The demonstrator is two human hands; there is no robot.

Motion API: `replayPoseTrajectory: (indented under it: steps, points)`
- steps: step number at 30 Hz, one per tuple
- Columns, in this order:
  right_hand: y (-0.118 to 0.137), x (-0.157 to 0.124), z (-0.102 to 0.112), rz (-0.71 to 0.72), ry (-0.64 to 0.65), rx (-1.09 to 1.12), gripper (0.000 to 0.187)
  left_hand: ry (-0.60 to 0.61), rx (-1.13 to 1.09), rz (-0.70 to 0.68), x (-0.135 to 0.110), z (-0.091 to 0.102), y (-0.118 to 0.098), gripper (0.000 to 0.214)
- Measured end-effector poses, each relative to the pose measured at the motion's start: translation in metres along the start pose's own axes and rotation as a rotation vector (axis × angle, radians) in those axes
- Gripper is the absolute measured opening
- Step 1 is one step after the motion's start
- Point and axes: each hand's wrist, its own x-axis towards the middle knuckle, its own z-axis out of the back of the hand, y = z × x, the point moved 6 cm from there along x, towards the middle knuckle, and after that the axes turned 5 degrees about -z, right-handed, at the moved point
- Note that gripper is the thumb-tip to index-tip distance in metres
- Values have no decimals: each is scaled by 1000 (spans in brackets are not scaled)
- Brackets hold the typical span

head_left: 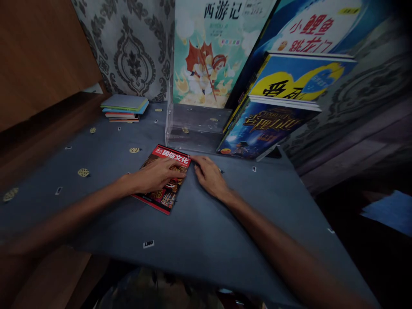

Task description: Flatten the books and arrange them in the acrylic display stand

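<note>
Red booklet [170, 193], clear rack [198, 124] beyond, stacked books [125, 104]

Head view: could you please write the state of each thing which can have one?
Red booklet: appears closed, flat on the table, cover up
Left hand: open, resting on the booklet
Right hand: open, fingertips at the booklet's upper right corner
Dark blue book: closed, standing tilted
Green book: closed, standing
Stack of thin books: closed, lying flat
</note>
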Motion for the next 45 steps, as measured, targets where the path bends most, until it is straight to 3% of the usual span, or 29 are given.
replayPoseTrajectory:
  steps: [4, 8, 11, 14, 16, 18, 24, 31, 35, 38, 40, 42, 45]
  points:
    - [-6, 0, -1, -11, -24, 28, 43, -31, 1, -49, 0, 1, -19, 34]
    - [-13, -2, 0, 2, -21, 111, 40, -122, 129, -60, 34, -12, -61, 47]
    - [-16, -1, 1, -2, -48, 117, 38, -81, 192, -241, 64, -30, -118, 49]
    - [-14, -1, 0, 13, -30, 93, 39, -72, 198, -456, 77, -38, -169, 47]
    - [-11, -1, 0, 13, -28, 79, 40, -50, 186, -581, 74, -39, -189, 42]
    - [-8, -1, 1, 20, -29, 61, 41, -10, 161, -628, 66, -40, -191, 39]
    - [6, -3, -3, 68, 26, -90, 42, 48, 73, -477, 40, -36, -141, 40]
    - [8, -3, -3, 76, 46, -149, 41, -4, -6, -278, 7, -9, -93, 31]
    - [6, -4, -3, 97, 35, -135, 44, -117, 43, -16, -21, 1, -27, 28]
    - [5, -3, -4, 120, 36, -131, 43, -190, 89, 243, -46, 1, 32, 34]
    - [4, -2, -5, 136, 35, -120, 43, -195, 52, 347, -58, -4, 59, 39]
    - [4, 1, -7, 142, 43, -112, 41, -192, 0, 398, -63, -9, 73, 44]
    - [2, 6, -10, 131, 64, -130, 40, -198, -28, 448, -62, -13, 76, 46]
